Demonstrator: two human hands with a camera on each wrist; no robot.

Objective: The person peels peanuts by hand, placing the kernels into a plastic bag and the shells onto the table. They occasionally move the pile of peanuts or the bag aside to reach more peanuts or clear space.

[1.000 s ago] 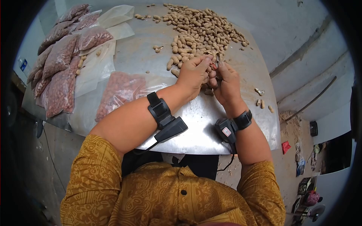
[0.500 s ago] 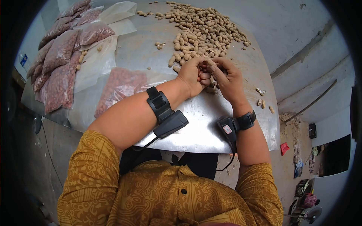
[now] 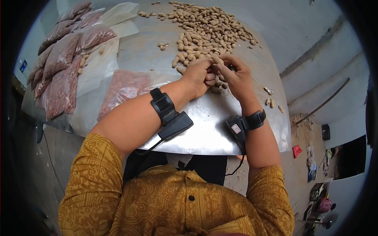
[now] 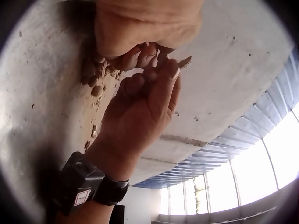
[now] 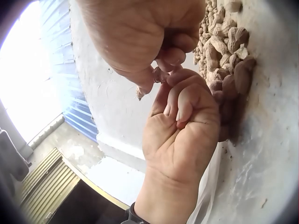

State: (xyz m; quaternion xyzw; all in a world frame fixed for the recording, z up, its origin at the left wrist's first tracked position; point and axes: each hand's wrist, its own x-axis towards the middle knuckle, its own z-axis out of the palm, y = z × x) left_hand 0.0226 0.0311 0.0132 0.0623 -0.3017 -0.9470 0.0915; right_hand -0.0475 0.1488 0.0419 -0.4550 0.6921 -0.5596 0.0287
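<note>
Over the near edge of a pile of unshelled peanuts [image 3: 208, 23], both hands meet at a peanut in its shell [image 3: 216, 59]. My left hand [image 3: 195, 80] pinches it with thumb and forefinger, the other fingers curled into the palm. A bit of reddish kernel [image 5: 181, 124] shows under those curled fingers in the right wrist view. My right hand [image 3: 241, 80] pinches the same peanut from the other side, thumb across it. In the left wrist view a pointed end of shell [image 4: 185, 62] sticks out past the right fingertips.
A flat bag of red kernels [image 3: 126, 88] lies left of the hands on the metal table [image 3: 208, 131]. Filled bags [image 3: 61, 57] are heaped at the far left, beside empty clear bags [image 3: 119, 13]. Loose peanuts [image 3: 271, 103] lie at the right.
A second ago the hands held a split shell with a red kernel showing. Half a second ago kernels showed in the left fingers; now those fingers are closed and a peanut sits between both hands.
</note>
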